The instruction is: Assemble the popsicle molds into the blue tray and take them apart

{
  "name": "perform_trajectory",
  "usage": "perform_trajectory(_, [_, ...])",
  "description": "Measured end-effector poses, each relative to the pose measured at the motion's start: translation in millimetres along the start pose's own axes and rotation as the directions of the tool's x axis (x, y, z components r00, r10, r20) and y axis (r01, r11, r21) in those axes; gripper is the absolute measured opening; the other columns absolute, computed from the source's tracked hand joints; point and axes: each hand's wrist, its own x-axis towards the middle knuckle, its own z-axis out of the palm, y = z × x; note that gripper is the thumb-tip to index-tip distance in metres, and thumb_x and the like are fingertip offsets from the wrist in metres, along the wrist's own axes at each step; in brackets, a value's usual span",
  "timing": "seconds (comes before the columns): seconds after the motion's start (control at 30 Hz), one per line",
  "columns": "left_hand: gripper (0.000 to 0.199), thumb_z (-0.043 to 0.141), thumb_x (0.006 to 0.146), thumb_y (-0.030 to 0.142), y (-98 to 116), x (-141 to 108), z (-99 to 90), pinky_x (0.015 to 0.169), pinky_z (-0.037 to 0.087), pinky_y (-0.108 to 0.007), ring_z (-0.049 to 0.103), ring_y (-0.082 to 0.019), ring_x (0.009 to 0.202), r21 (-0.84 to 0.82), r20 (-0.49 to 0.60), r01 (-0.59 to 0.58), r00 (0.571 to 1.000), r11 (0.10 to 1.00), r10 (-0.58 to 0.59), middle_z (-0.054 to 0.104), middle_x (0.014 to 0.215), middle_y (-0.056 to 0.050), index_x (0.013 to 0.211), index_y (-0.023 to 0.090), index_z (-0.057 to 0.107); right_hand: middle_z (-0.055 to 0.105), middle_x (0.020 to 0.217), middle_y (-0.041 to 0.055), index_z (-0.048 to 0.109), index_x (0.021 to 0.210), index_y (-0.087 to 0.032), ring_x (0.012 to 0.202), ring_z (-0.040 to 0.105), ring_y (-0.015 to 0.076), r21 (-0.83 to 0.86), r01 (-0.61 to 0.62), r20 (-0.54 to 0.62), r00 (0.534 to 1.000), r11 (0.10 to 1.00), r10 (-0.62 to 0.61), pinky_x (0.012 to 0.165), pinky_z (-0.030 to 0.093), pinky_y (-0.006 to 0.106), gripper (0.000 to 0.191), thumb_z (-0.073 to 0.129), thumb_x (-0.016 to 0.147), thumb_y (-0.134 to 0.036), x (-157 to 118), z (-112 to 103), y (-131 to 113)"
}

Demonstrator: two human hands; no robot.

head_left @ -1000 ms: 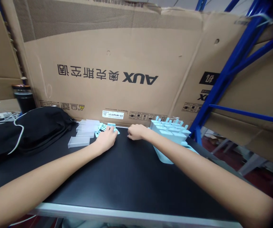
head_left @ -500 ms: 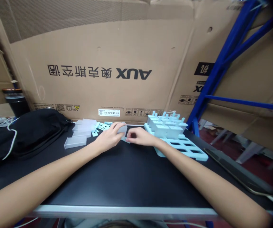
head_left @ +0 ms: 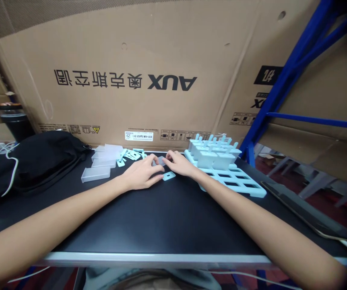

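The left hand (head_left: 143, 173) and the right hand (head_left: 179, 163) face each other over the table (head_left: 149, 225), near its back edge. Between them is a clear mold (head_left: 158, 162), partly hidden by the fingers. The left thumb and index finger stand apart with a gap between them; whether the other left fingers grip the mold, I cannot tell. The right fingertips are at the mold's right end, bent inward, and it is unclear whether they clamp it. Just below the mold a light blue lid (head_left: 170, 177) with a slot lies flat on the table, its left edge at the left thumb tip.

Left of the hands, a heap of blue pieces (head_left: 133, 154) sits beside several spare molds (head_left: 104, 162), which overlap; the nearest lies on its side. Right of the hands is a blue rack (head_left: 235, 183). Capped molds (head_left: 215, 159) with upright sticks stand in its rear part, while the slots along the front are bare.

A black bag (head_left: 49, 161) lies at the far left, with a dark bottle (head_left: 16, 123) behind it. A phone (head_left: 300, 211) lies at the right edge. Behind everything stands a cardboard box (head_left: 125, 108) with upside-down lettering, next to a blue frame (head_left: 285, 88).
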Motion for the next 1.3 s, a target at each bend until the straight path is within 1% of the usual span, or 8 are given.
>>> perform_trajectory(0.17, [0.023, 0.041, 0.099, 0.034, 6.1, 1.7, -1.0, 0.077, 0.049, -0.028, 0.054, -0.018, 0.093, -0.081, 0.073, -0.196, 0.977, 0.977, 0.202, 0.051, 0.108, -0.006, 0.104, 0.024, 0.061, 0.060, 0.079, 0.0040, 0.047, 0.081, -0.021, 0.072, 0.054, 0.0173, -0.114, -0.032, 0.034, 0.999, 0.993, 0.036, 0.063, 0.036, 0.028, 0.031, 0.047, 0.090, -0.050, 1.2, -5.9, 0.6])
perform_trajectory(0.43, [0.016, 0.046, 0.097, 0.033, 2.1, 0.9, -0.8, 0.090, 0.049, -0.033, 0.053, -0.021, 0.107, -0.209, 0.099, -0.093, 0.988, 0.973, 0.116, 0.050, 0.118, -0.007, 0.106, 0.022, 0.053, 0.064, 0.103, 0.0100, 0.053, 0.110, -0.022, 0.093, 0.060, 0.0260, -0.237, -0.090, 0.117, 0.986, 0.967, 0.120, 0.075, 0.040, 0.033, 0.028, 0.039, 0.093, -0.039, -8.9, -27.5, 11.4])
perform_trajectory(0.57, [0.015, 0.044, 0.097, 0.033, 2.1, 1.8, 0.1, 0.090, 0.048, -0.034, 0.053, -0.022, 0.103, -0.212, 0.109, -0.090, 0.987, 0.973, 0.115, 0.054, 0.114, -0.006, 0.104, 0.022, 0.052, 0.058, 0.111, 0.0196, 0.053, 0.110, -0.015, 0.097, 0.059, 0.0312, -0.296, -0.140, 0.088, 0.981, 0.945, 0.173, 0.081, 0.042, 0.039, 0.045, 0.037, 0.092, -0.053, -17.4, -28.9, 12.1])
perform_trajectory(0.67, [0.015, 0.043, 0.097, 0.032, 2.2, 1.9, 0.7, 0.086, 0.047, -0.034, 0.054, -0.022, 0.098, -0.193, 0.121, -0.071, 0.988, 0.979, 0.096, 0.056, 0.105, -0.006, 0.101, 0.021, 0.052, 0.057, 0.110, 0.0184, 0.051, 0.106, -0.014, 0.094, 0.059, 0.0293, -0.279, -0.084, 0.126, 0.984, 0.957, 0.123, 0.079, 0.043, 0.038, 0.053, 0.045, 0.085, -0.062, -19.1, -29.0, 11.6])
perform_trajectory(0.8, [0.015, 0.045, 0.095, 0.034, 1.5, 0.3, 2.0, 0.083, 0.049, -0.033, 0.055, -0.020, 0.095, -0.228, 0.115, -0.007, 0.993, 0.974, 0.034, 0.053, 0.107, -0.005, 0.101, 0.022, 0.051, 0.060, 0.095, 0.0105, 0.048, 0.095, -0.017, 0.084, 0.057, 0.0235, -0.235, 0.042, 0.161, 0.987, 0.971, -0.003, 0.069, 0.041, 0.032, 0.032, 0.056, 0.079, -0.044, -17.0, -32.3, 10.3])
perform_trajectory(0.93, [0.018, 0.047, 0.094, 0.036, 0.0, -0.6, 5.2, 0.086, 0.049, -0.036, 0.056, -0.021, 0.099, -0.237, 0.104, 0.089, 0.992, 0.967, -0.065, 0.051, 0.117, -0.006, 0.106, 0.022, 0.050, 0.059, 0.086, 0.0061, 0.045, 0.087, -0.020, 0.077, 0.053, 0.0195, -0.202, 0.085, 0.087, 0.994, 0.976, -0.069, 0.067, 0.038, 0.029, 0.022, 0.053, 0.078, -0.038, -16.1, -37.3, 4.9])
perform_trajectory(1.07, [0.015, 0.045, 0.095, 0.035, 0.1, 0.0, 6.6, 0.090, 0.047, -0.038, 0.054, -0.022, 0.106, -0.225, 0.120, 0.064, 0.992, 0.972, -0.038, 0.056, 0.112, -0.005, 0.100, 0.023, 0.052, 0.057, 0.083, 0.0056, 0.045, 0.082, -0.019, 0.074, 0.051, 0.0179, -0.225, 0.083, -0.083, 0.991, 0.971, -0.104, 0.067, 0.037, 0.029, 0.018, 0.052, 0.079, -0.036, -15.4, -43.6, -1.9])
perform_trajectory(1.3, [0.014, 0.050, 0.093, 0.035, -3.5, 2.7, 9.7, 0.083, 0.046, -0.035, 0.056, -0.022, 0.098, -0.287, 0.101, 0.144, 0.988, 0.947, -0.120, 0.060, 0.098, -0.002, 0.090, 0.023, 0.057, 0.058, 0.070, 0.0036, 0.055, 0.075, -0.018, 0.063, 0.050, 0.0149, -0.144, 0.175, -0.219, 0.954, 0.974, -0.204, 0.062, 0.036, 0.028, 0.029, 0.054, 0.086, -0.045, -16.3, -62.3, -6.2])
